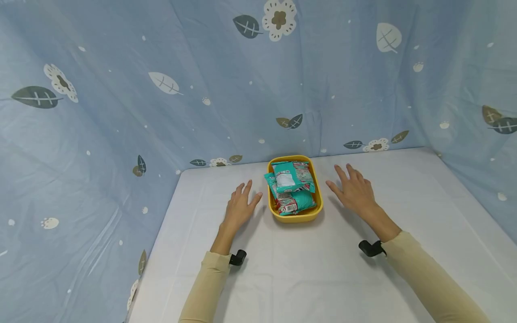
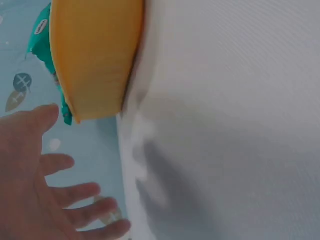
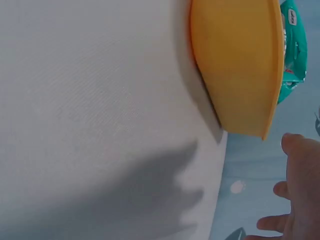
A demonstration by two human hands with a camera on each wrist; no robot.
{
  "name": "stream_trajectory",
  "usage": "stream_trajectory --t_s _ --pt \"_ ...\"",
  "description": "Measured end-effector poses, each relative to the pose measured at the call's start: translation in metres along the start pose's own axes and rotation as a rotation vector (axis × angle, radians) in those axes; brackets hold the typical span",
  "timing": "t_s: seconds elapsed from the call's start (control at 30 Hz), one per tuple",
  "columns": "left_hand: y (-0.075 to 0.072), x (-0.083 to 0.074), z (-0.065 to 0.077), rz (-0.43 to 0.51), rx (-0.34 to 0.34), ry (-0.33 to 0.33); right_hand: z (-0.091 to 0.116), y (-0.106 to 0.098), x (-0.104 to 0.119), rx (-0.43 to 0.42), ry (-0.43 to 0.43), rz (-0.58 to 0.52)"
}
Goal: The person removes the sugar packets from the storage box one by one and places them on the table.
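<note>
A yellow plastic basket (image 1: 296, 219) stands near the back edge of the table, holding several teal snack packets (image 1: 286, 176) piled on each other. One packet corner pokes over the left rim. My left hand (image 1: 239, 207) hovers just left of the basket, fingers spread and apart from it. On the other side, my right hand (image 1: 355, 190) hangs over the table with spread fingers, also not touching. Both wrist views show the basket's side wall (image 2: 95, 60) beyond the thumb, with teal packets above its rim. Neither hand holds anything.
A white cloth covers the table (image 1: 299, 278). Behind it and at both sides hangs a blue curtain (image 1: 226, 103) printed with leaves and flowers. A black wrist mount (image 1: 238, 258) sits at the left cuff, another mount (image 1: 371, 248) at the right.
</note>
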State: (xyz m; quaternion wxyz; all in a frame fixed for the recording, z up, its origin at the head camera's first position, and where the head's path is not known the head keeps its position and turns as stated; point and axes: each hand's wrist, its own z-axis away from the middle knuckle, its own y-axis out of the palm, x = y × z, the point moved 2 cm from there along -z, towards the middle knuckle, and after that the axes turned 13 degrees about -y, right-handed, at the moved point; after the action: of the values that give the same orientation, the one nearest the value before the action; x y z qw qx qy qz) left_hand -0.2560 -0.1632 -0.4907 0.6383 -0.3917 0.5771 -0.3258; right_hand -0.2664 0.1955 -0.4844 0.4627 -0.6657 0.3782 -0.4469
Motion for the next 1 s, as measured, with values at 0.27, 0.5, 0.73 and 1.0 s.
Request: stream_trajectory --t_s 0.27,0.5,0.73,1.0 --pt "-0.002 -0.009 0.002 0.143 0.074 -0.035 -0.006 -0.008 0.011 0.020 0.001 -0.039" --pt "0.000 -0.016 -0.001 0.238 0.139 0.001 -0.008 -0.013 0.021 0.033 0.012 -0.080" --pt "0.000 -0.023 -0.002 0.303 0.224 -0.002 -0.014 -0.016 0.030 0.045 0.013 -0.107" --pt "0.004 -0.028 -0.003 0.492 0.390 -0.062 -0.021 -0.018 0.039 0.059 -0.003 -0.121"
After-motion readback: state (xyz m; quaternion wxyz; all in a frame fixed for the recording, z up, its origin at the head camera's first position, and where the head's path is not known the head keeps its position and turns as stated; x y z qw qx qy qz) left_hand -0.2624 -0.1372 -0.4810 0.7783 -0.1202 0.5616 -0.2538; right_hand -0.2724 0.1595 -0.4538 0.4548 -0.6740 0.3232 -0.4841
